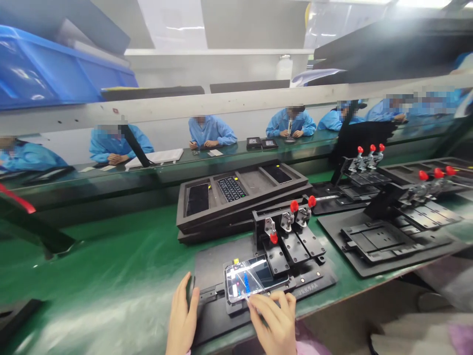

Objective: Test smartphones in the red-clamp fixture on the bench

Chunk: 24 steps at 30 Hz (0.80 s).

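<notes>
Right hand (275,315) is nearer, pinched together at front edge of the phone (254,277); its hold I cannot tell. Left hand (182,315), open, seemingly empty, is left of phone, which lies lengthwise left-to-right on the fixture (215,264).

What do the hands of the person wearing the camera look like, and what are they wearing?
Both the left hand and right hand are bare: no gloves. A pale pinkish-purple sleeve shows by the right wrist. Only a tiny pink edge shows by the left.
</notes>
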Tool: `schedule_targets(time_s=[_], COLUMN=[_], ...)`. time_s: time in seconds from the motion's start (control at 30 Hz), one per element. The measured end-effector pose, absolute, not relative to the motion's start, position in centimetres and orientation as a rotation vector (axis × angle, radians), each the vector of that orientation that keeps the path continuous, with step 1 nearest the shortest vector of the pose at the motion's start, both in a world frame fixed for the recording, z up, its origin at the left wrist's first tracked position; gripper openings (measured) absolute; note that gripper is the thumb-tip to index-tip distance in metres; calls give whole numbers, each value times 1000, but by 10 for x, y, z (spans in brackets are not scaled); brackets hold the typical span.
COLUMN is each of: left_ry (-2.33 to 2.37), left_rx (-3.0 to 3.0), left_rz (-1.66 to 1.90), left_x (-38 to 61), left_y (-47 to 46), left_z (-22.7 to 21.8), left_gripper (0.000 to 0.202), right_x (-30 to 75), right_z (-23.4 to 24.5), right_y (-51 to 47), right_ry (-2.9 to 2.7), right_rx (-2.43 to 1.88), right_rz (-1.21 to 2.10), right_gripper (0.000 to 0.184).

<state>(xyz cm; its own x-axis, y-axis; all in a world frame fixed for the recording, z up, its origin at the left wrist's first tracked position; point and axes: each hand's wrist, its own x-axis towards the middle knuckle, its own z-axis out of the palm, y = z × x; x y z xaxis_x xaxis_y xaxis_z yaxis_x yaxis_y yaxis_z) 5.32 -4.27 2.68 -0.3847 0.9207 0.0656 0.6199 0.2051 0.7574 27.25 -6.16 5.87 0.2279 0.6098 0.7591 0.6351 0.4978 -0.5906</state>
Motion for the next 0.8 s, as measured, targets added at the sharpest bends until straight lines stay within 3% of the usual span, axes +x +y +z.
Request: schedule_targets(time_s=[0.8], left_ry=[2048], left_rx=[1453], left_rz=[1060], left_x=[54], left_y=[-45], left_z=[29], left_gripper=[51], right_x=[307], right_z=[82], right_y=[-56], right_ry=[-1528], right_rx=[-1246], right_rz=[-161], right_gripper=[7])
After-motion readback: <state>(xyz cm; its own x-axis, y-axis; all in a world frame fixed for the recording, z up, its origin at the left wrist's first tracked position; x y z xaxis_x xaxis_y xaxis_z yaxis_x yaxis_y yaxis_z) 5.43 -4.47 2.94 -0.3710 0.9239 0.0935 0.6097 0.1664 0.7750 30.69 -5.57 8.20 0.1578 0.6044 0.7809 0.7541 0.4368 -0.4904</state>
